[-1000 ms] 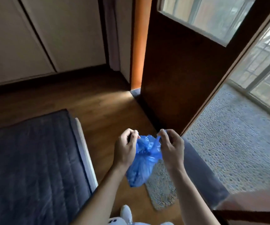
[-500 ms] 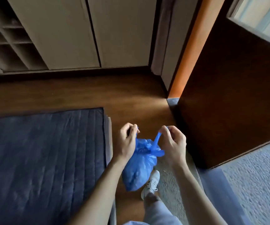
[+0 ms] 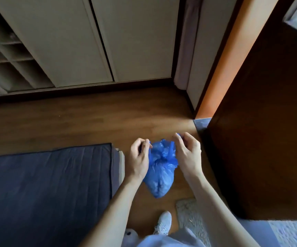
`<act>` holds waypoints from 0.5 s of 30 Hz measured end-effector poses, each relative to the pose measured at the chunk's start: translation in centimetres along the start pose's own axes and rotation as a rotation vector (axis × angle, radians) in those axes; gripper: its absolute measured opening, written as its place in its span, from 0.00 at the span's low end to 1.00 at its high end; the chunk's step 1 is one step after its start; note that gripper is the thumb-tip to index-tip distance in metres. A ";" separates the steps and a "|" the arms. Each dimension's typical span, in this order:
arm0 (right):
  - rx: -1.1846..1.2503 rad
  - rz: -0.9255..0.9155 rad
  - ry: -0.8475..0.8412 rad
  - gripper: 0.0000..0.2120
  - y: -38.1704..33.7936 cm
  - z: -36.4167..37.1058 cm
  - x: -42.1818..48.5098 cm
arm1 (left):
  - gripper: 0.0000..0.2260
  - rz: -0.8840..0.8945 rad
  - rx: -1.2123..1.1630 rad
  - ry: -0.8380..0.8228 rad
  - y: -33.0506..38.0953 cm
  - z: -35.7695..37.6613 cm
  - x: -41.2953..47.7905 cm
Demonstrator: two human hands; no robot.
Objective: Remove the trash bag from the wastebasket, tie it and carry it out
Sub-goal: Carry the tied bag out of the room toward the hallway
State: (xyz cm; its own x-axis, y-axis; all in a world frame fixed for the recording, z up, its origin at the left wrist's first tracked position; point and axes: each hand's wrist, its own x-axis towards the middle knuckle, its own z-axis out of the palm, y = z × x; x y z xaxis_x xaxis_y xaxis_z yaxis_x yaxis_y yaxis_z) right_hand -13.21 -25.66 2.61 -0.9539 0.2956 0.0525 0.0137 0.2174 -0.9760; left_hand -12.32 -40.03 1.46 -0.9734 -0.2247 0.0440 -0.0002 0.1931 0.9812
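Observation:
A small blue trash bag point(image 3: 159, 172) hangs in the air between my two hands, above the wooden floor. Its lower part is bulging and its top is gathered into two loose ends. My left hand point(image 3: 139, 159) pinches the left end and my right hand point(image 3: 187, 154) pinches the right end, both closed on the plastic. No wastebasket is in view.
A dark quilted mattress point(image 3: 46, 189) lies on the floor to the left. A dark brown open door point(image 3: 261, 139) stands at the right, next to an orange frame point(image 3: 229, 59). Beige cabinet doors point(image 3: 126, 38) fill the back. A small mat point(image 3: 190, 216) and my white shoe point(image 3: 163, 222) lie below.
The view has swung left, away from the window and pebbled floor toward the cabinets. My hands kept hold of the bag's ends and the bag's top now looks more gathered.

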 end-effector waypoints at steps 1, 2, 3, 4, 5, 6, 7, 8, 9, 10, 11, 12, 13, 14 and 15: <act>0.014 0.000 0.001 0.21 -0.3 0.2 1.6 | 0.15 0.005 -0.007 0.007 0.0 0.5 1.4; 0.032 0.004 0.000 0.21 -0.5 0.5 3.0 | 0.15 0.011 -0.013 0.018 0.1 0.9 2.6; 0.048 0.010 -0.009 0.21 -0.6 0.7 4.2 | 0.15 0.016 -0.019 0.036 0.1 1.3 3.7; 0.056 0.014 -0.023 0.21 -0.7 0.9 5.2 | 0.15 0.019 -0.021 0.055 0.2 1.6 4.8; 0.058 0.018 -0.039 0.21 -0.6 1.1 6.3 | 0.15 0.017 -0.018 0.072 0.1 1.8 5.8; 0.058 0.023 -0.051 0.21 -0.4 1.4 7.3 | 0.14 0.012 -0.008 0.085 0.1 2.0 6.9; 0.057 0.033 -0.055 0.21 -0.2 1.8 8.2 | 0.14 0.008 0.005 0.094 -0.1 2.1 7.9; 0.057 0.046 -0.054 0.22 0.0 2.2 9.3 | 0.14 0.006 0.016 0.097 -0.2 2.3 9.0; 0.055 0.061 -0.054 0.22 0.3 2.7 10.3 | 0.13 0.000 0.020 0.098 -0.4 2.4 10.0; 0.054 0.074 -0.057 0.22 0.5 3.2 11.2 | 0.13 -0.010 0.022 0.099 -0.5 2.5 11.0; 0.053 0.086 -0.064 0.22 0.6 3.8 12.1 | 0.12 -0.021 0.026 0.104 -0.7 2.6 12.0; 0.049 0.092 -0.074 0.21 0.7 4.4 12.9 | 0.13 -0.027 0.028 0.110 -0.9 2.5 13.1; 0.044 0.093 -0.089 0.21 0.8 5.0 13.8 | 0.13 -0.032 0.021 0.116 -1.2 2.4 14.3; 0.038 0.090 -0.107 0.20 0.8 5.7 14.8 | 0.13 -0.036 0.012 0.120 -1.6 2.4 15.6; 0.032 0.091 -0.122 0.20 0.8 6.4 15.9 | 0.13 -0.042 0.010 0.127 -2.0 2.3 17.0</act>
State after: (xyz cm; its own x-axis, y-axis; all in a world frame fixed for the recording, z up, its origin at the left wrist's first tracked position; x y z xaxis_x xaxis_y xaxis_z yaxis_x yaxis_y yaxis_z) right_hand -30.25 -26.72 1.33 -0.9785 0.1971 -0.0602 0.0936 0.1645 -0.9819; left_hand -29.35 -42.03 -0.23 -0.9356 -0.3519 0.0276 -0.0429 0.1908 0.9807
